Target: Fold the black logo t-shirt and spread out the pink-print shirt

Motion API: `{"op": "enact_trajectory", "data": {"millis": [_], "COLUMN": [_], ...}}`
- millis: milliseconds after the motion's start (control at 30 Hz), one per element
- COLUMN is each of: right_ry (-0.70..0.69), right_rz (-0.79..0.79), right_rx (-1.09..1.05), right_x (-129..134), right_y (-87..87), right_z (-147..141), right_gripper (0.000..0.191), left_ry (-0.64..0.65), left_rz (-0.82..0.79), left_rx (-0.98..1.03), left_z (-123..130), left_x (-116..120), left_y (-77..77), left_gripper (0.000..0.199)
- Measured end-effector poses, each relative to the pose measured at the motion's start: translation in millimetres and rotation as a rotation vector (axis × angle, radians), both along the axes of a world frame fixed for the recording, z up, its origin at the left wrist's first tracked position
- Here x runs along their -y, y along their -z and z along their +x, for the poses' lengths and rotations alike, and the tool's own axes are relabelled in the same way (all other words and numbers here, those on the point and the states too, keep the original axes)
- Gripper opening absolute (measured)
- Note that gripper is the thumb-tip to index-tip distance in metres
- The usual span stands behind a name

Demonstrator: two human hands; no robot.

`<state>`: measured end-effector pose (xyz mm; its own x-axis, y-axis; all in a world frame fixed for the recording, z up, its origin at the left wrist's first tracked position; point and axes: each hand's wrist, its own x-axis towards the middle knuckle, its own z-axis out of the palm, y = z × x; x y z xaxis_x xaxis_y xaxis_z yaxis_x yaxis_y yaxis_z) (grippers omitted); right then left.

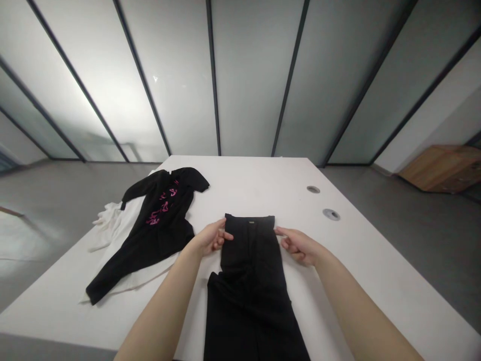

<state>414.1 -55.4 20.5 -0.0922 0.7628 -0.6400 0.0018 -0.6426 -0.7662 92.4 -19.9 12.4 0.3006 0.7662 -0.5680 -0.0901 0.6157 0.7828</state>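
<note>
A pair of black trousers [250, 271] lies lengthwise on the white table in front of me, waistband at the far end, with a small metallic tag at its middle. Creases run across the left side below the hips. My left hand [213, 238] is at the left waistband corner, one digit over the fabric and the others bent at its edge. On the opposite side, my right hand [298, 245] has its index finger stretched to the trousers' right edge, just below the waistband. Its other fingers are loosely curled above the table.
To the left, a black short-sleeved garment [165, 215] with pink print lies over white clothing [120, 230]. Two round grommets [331, 214] are set in the white table [255, 180] on the right. Frosted glass panels [251, 75] stand behind; a wooden cabinet [439, 168] is at far right.
</note>
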Motion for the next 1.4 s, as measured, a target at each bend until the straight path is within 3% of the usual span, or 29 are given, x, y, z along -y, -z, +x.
{"op": "enact_trajectory", "data": {"millis": [133, 267, 367, 567, 733, 867, 967, 1033, 1100, 1167, 1300, 1400], "right_ry": [0.065, 0.044, 0.068, -0.079, -0.103, -0.046, -0.147, -0.276, -0.309, -0.183, 0.177, 0.161], "right_rz": [-0.058, -0.007, -0.023, -0.062, -0.079, 0.161, 0.318, 0.313, 0.289, 0.291, 0.3, 0.326], "right_rx": [-0.277, -0.516, -0.508, -0.188, -0.386, -0.524, -0.476, -0.401, -0.346, -0.337, -0.439, -0.526], "right_x": [-3, -7, -7, 0, -4, -2, 6, 10, 11, 8, -3, -4], "right_y": [-5.4, 0.8, 6.2, 8.7, 11.0, 13.5, 15.9, 16.8, 16.4, 14.5, 9.9, 10.0], "right_z": [0, -8, -9, 0, -7, -11, 3, 16, 21, 16, -12, -22], "right_gripper": [0.031, 0.024, 0.02, 0.03, 0.04, 0.026, 0.02, 0.027, 0.029, 0.029, 0.019, 0.006], "left_ry": [-0.032, -0.061, -0.123, -0.111, -0.065, -0.111, 0.018, 0.205, 0.274, 0.148, -0.176, -0.176], "left_rz": [-0.111, -0.157, -0.13, -0.073, -0.006, 0.152, 0.309, 0.311, 0.288, 0.274, 0.217, 0.227], "left_rx": [0.316, 0.415, 0.427, 0.374, 0.325, 0.352, 0.39, 0.358, 0.301, 0.265, 0.295, 0.353], "left_z": [4, 16, 20, 16, 19, 14, -10, -28, -39, -36, -7, 6], "left_x": [-3, -2, -2, -3, -3, 1, 6, 9, 9, 6, -4, -5], "left_y": [-3.5, 1.4, 4.9, 10.6, 12.3, 5.7, 0.5, -1.4, -2.1, -2.2, -0.8, 0.0], "left_gripper": [0.032, 0.036, 0.029, 0.023, 0.031, 0.019, 0.015, 0.022, 0.024, 0.024, 0.013, 0.008]}}
